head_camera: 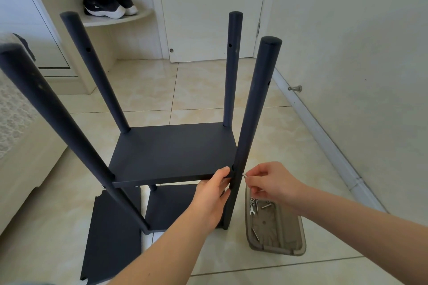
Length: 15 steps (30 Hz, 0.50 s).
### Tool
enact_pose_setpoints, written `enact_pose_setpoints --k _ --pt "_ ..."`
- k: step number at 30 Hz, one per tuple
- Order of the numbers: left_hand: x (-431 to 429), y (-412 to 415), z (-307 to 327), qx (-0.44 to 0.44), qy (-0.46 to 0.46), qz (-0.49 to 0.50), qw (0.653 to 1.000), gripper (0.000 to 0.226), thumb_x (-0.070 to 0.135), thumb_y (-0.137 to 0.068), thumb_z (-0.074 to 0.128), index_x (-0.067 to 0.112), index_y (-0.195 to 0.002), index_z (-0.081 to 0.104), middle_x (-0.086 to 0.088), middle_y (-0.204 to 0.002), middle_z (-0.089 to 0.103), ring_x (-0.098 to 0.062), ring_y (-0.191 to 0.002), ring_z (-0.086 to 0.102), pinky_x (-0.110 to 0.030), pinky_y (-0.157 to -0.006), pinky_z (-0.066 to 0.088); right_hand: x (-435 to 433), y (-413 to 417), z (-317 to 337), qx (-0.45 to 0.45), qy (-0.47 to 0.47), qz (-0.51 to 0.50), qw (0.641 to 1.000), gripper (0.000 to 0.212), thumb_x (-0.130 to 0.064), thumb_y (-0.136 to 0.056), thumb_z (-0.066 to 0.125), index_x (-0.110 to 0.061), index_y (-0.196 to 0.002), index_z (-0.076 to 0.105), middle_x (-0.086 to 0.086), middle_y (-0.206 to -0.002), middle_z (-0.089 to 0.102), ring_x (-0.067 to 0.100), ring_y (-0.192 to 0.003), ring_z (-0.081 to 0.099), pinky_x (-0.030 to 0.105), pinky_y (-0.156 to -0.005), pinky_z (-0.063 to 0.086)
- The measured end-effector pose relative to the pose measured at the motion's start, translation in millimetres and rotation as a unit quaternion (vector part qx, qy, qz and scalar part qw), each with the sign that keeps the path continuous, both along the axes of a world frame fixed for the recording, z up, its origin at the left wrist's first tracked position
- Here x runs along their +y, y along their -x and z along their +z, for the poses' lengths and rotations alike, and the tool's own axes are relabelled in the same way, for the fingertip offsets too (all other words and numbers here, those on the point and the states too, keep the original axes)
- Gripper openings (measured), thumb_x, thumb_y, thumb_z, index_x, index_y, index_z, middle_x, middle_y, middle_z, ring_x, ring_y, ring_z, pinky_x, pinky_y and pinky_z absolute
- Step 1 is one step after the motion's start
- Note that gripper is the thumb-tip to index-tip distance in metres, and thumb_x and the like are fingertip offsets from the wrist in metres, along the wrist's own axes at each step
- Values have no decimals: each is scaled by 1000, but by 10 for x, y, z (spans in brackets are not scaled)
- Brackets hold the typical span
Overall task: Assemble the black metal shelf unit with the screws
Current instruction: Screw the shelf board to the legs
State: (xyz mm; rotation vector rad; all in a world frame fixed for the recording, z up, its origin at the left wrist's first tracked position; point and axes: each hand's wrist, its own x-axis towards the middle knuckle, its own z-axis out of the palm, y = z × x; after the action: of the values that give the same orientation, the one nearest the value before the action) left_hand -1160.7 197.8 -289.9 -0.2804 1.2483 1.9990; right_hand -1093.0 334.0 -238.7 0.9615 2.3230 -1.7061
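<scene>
The black shelf unit stands on the tiled floor with several upright round posts. A black shelf board [172, 150] sits between the posts, above a lower board [169, 206]. My left hand [212, 194] grips the near right corner of the upper board, thumb on top, beside the near right post [251, 127]. My right hand [269, 183] pinches a small silver screw [244, 176] and holds its tip against the right side of that post at board height.
A grey plastic tray [289, 233] with several screws and a small wrench [252, 210] lies on the floor right of the post. A loose black board [111, 238] lies at the lower left. A bed edge is at left, a wall at right, black shoes [108, 3] on a corner shelf.
</scene>
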Motion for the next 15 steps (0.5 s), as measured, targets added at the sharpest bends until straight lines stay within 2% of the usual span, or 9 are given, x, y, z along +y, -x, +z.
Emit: enact_pose_setpoints --k 3,9,15 --pt "-1 8 -30 3 6 -4 1000 27 22 -97 66 10 -120 66 0 -103 79 -13 -105 69 -28 -91 47 4 12 -22 2 -13 -5 1000 6 -8 -91 67 -4 -94 71 9 -70 67 14 -61 66 20 -60 54" --pt "8 31 -99 9 25 -4 1000 26 25 -95 69 14 -118 66 2 -103 78 -14 -111 66 -35 -101 45 14 53 -32 2 -44 -10 999 12 -9 -91 66 -9 -82 72 4 -60 66 9 -53 64 17 -55 52" --pt "-1 20 -101 16 11 -8 1000 24 25 -96 67 12 -116 67 1 -101 78 -13 -107 69 -30 -93 49 11 46 2 9 -79 -7 997 13 -11 -91 65 -7 -82 74 5 -62 68 8 -52 65 14 -53 49"
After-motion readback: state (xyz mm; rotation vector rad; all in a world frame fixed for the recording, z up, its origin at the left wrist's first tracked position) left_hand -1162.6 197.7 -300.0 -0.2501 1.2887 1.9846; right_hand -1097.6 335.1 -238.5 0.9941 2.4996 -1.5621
